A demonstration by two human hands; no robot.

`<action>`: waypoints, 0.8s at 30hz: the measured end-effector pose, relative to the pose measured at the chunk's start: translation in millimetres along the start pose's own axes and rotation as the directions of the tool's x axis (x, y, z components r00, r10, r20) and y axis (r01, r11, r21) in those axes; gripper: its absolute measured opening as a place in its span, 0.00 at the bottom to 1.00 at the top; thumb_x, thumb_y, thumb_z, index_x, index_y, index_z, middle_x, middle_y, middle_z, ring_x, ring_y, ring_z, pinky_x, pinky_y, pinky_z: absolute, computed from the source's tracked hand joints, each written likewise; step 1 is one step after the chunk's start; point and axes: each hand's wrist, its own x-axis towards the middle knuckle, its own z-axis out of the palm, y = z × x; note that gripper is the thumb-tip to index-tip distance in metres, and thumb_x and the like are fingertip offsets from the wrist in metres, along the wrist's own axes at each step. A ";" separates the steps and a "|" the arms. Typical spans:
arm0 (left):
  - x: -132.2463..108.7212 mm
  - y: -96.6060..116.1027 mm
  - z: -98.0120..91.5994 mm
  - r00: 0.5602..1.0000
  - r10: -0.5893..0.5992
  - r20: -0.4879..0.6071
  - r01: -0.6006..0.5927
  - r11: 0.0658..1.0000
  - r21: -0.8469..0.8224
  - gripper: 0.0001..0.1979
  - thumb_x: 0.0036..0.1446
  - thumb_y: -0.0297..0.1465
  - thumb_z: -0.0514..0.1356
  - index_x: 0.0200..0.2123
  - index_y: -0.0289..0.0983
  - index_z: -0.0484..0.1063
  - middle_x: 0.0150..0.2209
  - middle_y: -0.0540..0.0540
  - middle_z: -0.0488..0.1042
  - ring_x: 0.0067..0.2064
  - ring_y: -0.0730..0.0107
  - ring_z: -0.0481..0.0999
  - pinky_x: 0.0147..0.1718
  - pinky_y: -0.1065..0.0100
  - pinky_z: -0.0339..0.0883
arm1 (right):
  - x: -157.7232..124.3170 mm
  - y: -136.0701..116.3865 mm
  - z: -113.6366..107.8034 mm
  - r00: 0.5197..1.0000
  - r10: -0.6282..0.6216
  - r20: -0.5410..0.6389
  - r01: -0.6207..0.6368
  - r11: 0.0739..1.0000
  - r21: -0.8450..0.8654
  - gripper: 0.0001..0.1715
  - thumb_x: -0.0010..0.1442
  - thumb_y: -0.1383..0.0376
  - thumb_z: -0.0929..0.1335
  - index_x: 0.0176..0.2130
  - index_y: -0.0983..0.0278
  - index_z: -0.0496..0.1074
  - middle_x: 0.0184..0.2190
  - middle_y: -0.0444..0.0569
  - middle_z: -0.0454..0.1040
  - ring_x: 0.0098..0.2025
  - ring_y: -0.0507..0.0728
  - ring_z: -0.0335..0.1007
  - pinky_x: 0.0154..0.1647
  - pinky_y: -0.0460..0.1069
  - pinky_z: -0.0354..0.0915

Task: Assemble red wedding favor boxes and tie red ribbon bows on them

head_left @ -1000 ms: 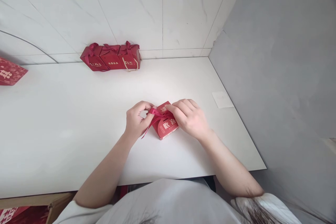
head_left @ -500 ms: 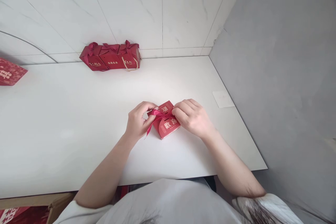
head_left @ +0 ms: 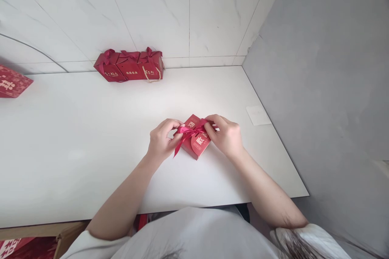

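A small red box (head_left: 200, 145) with pale lettering sits at an angle on the white table (head_left: 91, 149), between my hands. Across its top runs a dark pink ribbon (head_left: 193, 131) gathered in a bow shape, one tail hanging over the box's left side. My left hand (head_left: 164, 139) pinches the ribbon's left loop between thumb and fingers. On the other side, my right hand (head_left: 224, 132) pinches the ribbon's right part, its fingertips close to the box's upper right edge.
Three joined red boxes with bows (head_left: 130, 66) stand by the tiled wall. Another red box (head_left: 13, 83) is at the far left. A white card (head_left: 258, 115) lies near the right edge. A cardboard box (head_left: 65, 236) holds red items at lower left.
The small box has turned, and its near corner has shifted right. My right hand has moved slightly right, and the ribbon's right side now shows more, raised and spread.
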 end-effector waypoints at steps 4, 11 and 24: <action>-3.8 -1.6 -0.1 1.000 -0.024 -0.014 0.024 1.000 -0.017 0.05 0.56 0.26 0.63 0.30 0.38 0.68 0.34 0.50 0.78 0.36 0.72 0.78 0.36 0.72 0.76 | -1.5 -4.0 0.3 0.983 0.143 0.115 -0.143 0.990 -0.003 0.15 0.66 0.67 0.60 0.34 0.63 0.74 0.19 0.42 0.69 0.18 0.49 0.57 0.21 0.45 0.53; -3.2 0.0 -7.6 0.958 -0.285 0.040 0.275 0.947 0.164 0.08 0.59 0.35 0.61 0.39 0.39 0.73 0.33 0.49 0.80 0.33 0.69 0.80 0.32 0.71 0.73 | -2.8 -7.0 3.3 0.988 0.108 0.112 -0.109 0.994 -0.005 0.18 0.65 0.67 0.59 0.36 0.63 0.76 0.21 0.44 0.71 0.21 0.49 0.59 0.23 0.45 0.53; -1.9 -1.1 -8.8 0.938 -0.282 0.203 0.247 0.951 0.185 0.08 0.60 0.31 0.58 0.28 0.37 0.69 0.22 0.53 0.67 0.23 0.76 0.59 0.22 0.72 0.54 | -2.6 -6.7 7.8 0.964 0.210 0.166 -0.223 0.973 0.062 0.17 0.62 0.68 0.58 0.22 0.62 0.54 0.16 0.40 0.52 0.20 0.49 0.42 0.21 0.46 0.46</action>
